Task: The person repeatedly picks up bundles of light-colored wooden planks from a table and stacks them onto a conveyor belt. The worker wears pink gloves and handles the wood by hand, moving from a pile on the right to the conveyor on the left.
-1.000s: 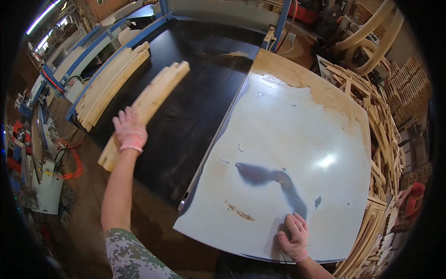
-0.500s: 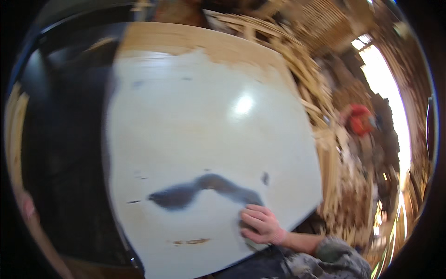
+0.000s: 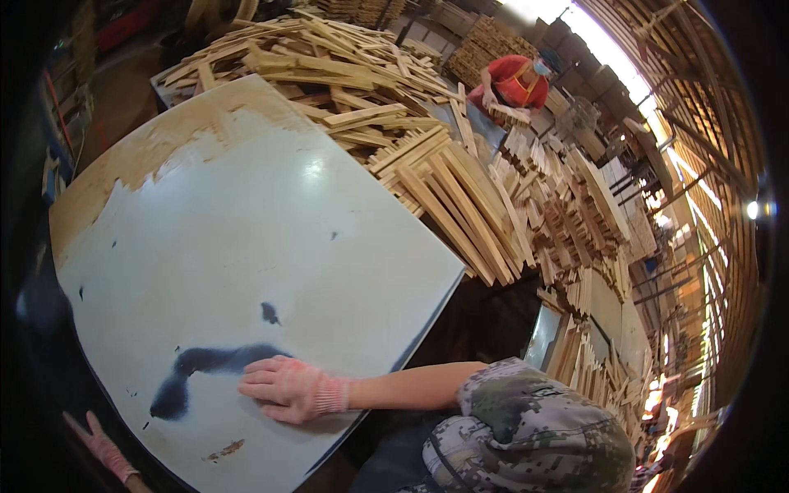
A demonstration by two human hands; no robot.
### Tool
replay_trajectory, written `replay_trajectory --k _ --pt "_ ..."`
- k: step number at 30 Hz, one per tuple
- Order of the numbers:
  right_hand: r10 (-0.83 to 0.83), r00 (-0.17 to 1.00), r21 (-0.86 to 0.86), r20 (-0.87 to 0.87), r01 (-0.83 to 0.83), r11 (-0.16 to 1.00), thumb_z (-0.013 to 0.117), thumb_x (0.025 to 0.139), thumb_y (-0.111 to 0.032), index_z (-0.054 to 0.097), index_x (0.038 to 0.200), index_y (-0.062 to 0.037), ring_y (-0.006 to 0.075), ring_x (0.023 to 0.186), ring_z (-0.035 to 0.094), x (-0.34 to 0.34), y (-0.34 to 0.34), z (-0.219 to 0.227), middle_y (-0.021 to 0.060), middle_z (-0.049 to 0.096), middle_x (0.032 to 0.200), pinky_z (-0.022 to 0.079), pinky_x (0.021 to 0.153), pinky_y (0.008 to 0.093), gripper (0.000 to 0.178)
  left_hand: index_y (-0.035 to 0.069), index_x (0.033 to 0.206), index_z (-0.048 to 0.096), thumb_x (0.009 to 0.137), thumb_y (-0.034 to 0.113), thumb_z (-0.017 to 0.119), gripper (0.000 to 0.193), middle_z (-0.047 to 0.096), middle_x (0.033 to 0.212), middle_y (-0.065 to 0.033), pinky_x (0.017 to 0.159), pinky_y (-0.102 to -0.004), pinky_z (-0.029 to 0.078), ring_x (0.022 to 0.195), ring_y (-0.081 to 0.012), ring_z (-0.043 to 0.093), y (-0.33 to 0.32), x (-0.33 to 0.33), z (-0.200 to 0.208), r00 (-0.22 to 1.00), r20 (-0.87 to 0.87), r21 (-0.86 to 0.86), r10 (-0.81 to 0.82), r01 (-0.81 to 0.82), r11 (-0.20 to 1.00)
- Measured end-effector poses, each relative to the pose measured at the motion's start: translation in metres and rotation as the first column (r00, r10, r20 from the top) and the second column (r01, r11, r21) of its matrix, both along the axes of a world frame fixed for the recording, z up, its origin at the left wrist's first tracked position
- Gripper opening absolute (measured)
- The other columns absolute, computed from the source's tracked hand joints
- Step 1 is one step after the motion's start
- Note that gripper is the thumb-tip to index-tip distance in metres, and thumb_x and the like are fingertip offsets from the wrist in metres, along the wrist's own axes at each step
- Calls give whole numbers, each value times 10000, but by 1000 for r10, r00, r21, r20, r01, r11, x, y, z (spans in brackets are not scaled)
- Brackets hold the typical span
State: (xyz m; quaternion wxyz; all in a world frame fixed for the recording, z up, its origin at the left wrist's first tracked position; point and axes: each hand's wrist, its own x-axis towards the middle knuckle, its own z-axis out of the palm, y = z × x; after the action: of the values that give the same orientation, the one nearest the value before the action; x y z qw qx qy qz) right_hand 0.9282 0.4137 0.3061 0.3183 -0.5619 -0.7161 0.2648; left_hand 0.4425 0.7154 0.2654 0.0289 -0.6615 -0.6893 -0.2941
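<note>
A large pale board point(image 3: 189, 238), white over most of its face with bare tan along its far edge, lies in front of me. My right hand point(image 3: 292, 390), in a pinkish knit glove, rests palm down on its near part with the fingers laid out. Whatever may be under the palm is hidden. Beside the fingers runs a dark curved smear point(image 3: 218, 357), and a small dark spot point(image 3: 269, 313) lies farther off. At the lower left, my gloved left hand point(image 3: 105, 453) is off the board's edge, fingers apart, holding nothing visible.
Behind the board a big heap of loose wooden strips point(image 3: 345, 62) is piled up, and more stacked strips point(image 3: 460, 214) stand to its right. A person in a red top point(image 3: 514, 82) handles wood at the back. A camouflage sleeve point(image 3: 534, 427) covers my right upper arm.
My view has swung right, so the board now sits farther left and tilted, and the wood piles and other person show more fully. My right hand remains on the board, by the dark smear.
</note>
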Motion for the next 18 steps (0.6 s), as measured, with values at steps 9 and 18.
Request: replay_trajectory --k 9,18 --pt "-4 954 -228 -301 -68 971 711 966 -226 606 1487 -69 361 1419 528 52 -19 28 177 652 1400 458 1167 438 555 -32 1536 544 1136 213 531 469 640 1492 -210 1208 -439 459 1384 -309 620 -204 343 142 38 922 231 -385 745 626" --pt "-714 696 178 -74 714 677 771 963 -269 535 1559 -18 368 1423 569 402 -258 51 250 609 1503 447 1205 427 688 -79 1596 447 991 133 667 678 590 1530 -265 1209 -425 438 1431 -345 569 -455 624 123 220 960 -217 175 976 -34"
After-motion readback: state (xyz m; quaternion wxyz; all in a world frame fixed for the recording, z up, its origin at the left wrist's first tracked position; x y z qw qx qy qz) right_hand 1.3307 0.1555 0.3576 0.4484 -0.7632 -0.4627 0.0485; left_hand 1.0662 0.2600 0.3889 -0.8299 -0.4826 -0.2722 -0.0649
